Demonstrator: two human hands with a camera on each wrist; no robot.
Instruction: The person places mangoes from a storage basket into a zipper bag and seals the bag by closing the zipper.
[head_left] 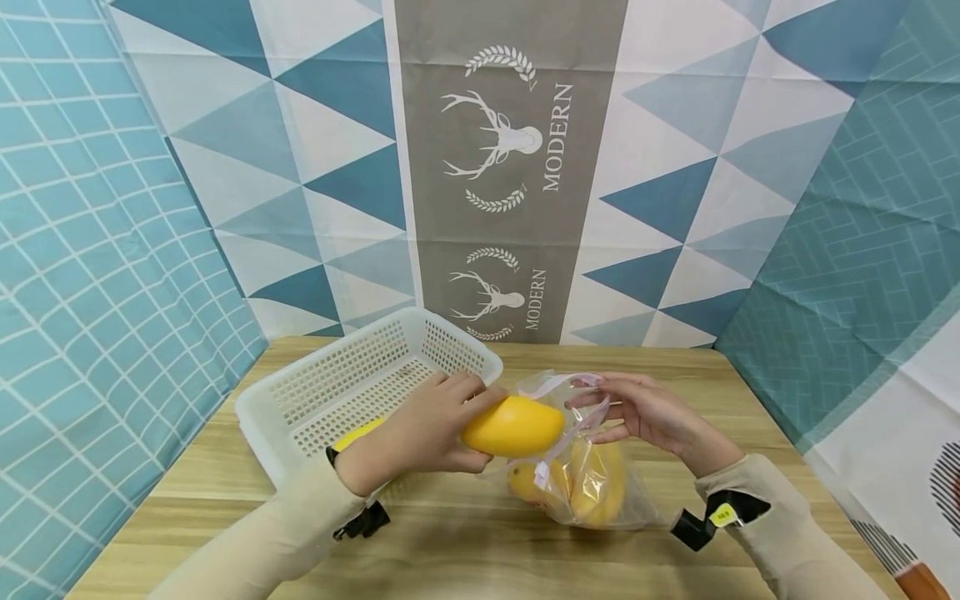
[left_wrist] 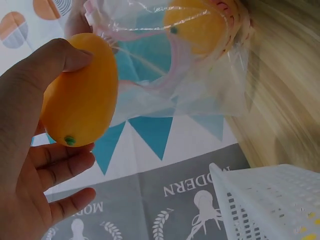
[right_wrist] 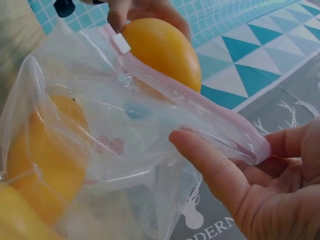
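Observation:
My left hand (head_left: 431,425) grips a yellow mango (head_left: 517,427) between thumb and fingers, at the mouth of a clear slider zip bag (head_left: 637,504). In the left wrist view the mango (left_wrist: 82,95) shows a small green stem end. My right hand (head_left: 656,417) holds the bag's pink-edged rim; in the right wrist view the thumb lies on the near side of the bag (right_wrist: 125,150) and fingers are behind the rim. Inside the bag, low down, are more mangoes (head_left: 600,483). The white slider (right_wrist: 121,44) sits at the rim's far end.
A white perforated plastic basket (head_left: 262,417) stands at the left on the wooden table (head_left: 480,550), with something yellow (head_left: 358,433) in it, partly hidden by my left hand. Patterned cloth walls (head_left: 495,167) rise behind and at both sides.

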